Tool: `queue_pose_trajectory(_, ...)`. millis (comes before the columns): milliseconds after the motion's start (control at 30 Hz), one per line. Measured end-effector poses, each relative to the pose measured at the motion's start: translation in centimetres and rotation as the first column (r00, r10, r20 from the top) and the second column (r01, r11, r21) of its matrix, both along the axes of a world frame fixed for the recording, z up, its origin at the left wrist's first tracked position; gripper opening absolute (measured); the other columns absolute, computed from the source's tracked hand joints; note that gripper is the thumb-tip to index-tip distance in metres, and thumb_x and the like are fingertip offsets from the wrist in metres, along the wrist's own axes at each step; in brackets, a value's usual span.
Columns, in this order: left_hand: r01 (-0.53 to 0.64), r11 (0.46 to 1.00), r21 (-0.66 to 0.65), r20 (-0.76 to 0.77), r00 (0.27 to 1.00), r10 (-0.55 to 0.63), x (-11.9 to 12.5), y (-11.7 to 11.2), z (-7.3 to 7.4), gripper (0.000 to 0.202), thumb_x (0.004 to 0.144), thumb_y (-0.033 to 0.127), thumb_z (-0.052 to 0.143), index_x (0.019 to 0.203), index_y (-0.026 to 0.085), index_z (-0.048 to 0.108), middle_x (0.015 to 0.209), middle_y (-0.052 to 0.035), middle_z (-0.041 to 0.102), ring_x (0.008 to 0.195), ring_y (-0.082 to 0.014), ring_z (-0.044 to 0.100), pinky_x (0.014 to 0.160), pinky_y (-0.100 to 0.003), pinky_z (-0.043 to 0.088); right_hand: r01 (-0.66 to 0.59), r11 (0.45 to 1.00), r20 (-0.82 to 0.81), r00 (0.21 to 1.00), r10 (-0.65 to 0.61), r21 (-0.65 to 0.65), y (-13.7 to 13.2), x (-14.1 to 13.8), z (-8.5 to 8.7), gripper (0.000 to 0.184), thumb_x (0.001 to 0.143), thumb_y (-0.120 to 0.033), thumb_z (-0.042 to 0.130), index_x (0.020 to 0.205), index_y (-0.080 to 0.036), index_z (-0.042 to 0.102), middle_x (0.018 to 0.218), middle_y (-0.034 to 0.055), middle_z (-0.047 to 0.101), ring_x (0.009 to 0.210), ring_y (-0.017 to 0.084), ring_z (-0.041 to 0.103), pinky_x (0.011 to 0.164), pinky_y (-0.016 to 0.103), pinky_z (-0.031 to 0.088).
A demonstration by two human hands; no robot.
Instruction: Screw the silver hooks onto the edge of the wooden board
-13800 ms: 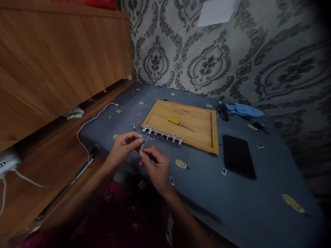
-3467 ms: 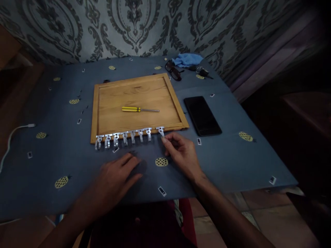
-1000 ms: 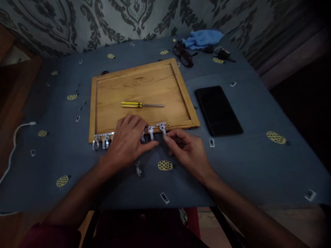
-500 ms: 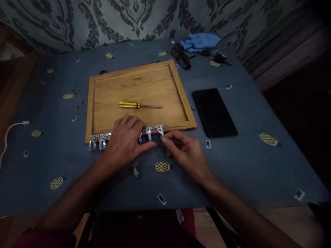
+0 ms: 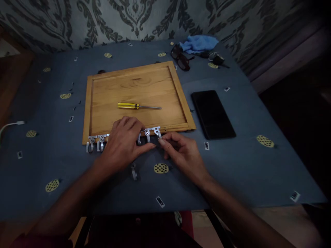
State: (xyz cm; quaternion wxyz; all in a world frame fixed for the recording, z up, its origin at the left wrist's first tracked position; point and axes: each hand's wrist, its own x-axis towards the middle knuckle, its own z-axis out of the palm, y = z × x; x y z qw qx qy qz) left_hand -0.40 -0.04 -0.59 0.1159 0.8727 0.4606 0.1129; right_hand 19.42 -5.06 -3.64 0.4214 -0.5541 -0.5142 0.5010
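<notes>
A wooden framed board (image 5: 133, 70) lies on the table, with metal hooks (image 5: 101, 142) along its near edge. My left hand (image 5: 124, 139) rests over this edge, covering some hooks, its thumb stretched to the right, away from the fingers. Between the thumb and fingers of my right hand (image 5: 182, 151) is a metal hook (image 5: 157, 132); its flat plate lies against the edge, beside the end of the row. Small dark holes show in the wood to its right. A screwdriver (image 5: 128, 105) with a yellow handle lies on the board. Another loose hook (image 5: 133, 172) lies below my left hand.
To the board's right lies a black tablet or large phone (image 5: 213, 115). Sunglasses (image 5: 183, 62), a blue cloth (image 5: 199, 44) and keys (image 5: 217, 58) sit at the back. Small screws (image 5: 74, 108) are scattered left of the board. A white cable (image 5: 17, 123) enters from the left.
The hook in my right hand has shifted slightly left, closer to the row, with its plate against the board's edge. My left hand stays in place. The whole view has shifted a little.
</notes>
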Motion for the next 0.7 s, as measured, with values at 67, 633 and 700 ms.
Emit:
queue_pose_trajectory(67,-0.007,1.0,-0.008,-0.004,1.0,0.007,0.05,-0.01,0.08,0.042,0.089,0.051,0.084,0.108,0.016,0.07,0.107,-0.0084,0.071,0.108,-0.0316,0.062,0.094,-0.046,0.048,0.009,1.0,-0.005,1.0,-0.009,0.001,-0.02,-0.01,0.01,0.025,0.091,-0.043,0.066,0.081,-0.02,0.066,0.059,-0.0041,0.058,0.051,0.01,0.055,0.053,0.025,0.045)
queue_pose_trajectory(633,-0.002,1.0,0.006,0.013,1.0,0.002,-0.06,-0.04,-0.11,0.039,0.091,0.053,0.081,0.107,0.019,0.068,0.105,-0.0072,0.071,0.106,-0.0299,0.06,0.093,-0.044,0.047,-0.005,1.0,0.005,1.0,0.005,-0.005,-0.22,0.01,0.14,0.025,0.093,-0.042,0.066,0.083,-0.02,0.067,0.059,-0.004,0.06,0.052,0.011,0.059,0.054,0.025,0.045)
queue_pose_trajectory(700,-0.002,1.0,0.009,0.018,1.0,0.002,-0.11,-0.04,-0.14,0.038,0.092,0.052,0.081,0.106,0.02,0.068,0.105,-0.0067,0.07,0.105,-0.0293,0.06,0.093,-0.044,0.047,-0.007,1.0,0.004,1.0,0.007,-0.004,-0.22,0.03,0.12,0.025,0.094,-0.042,0.066,0.083,-0.02,0.067,0.059,-0.0039,0.061,0.053,0.011,0.058,0.054,0.026,0.045)
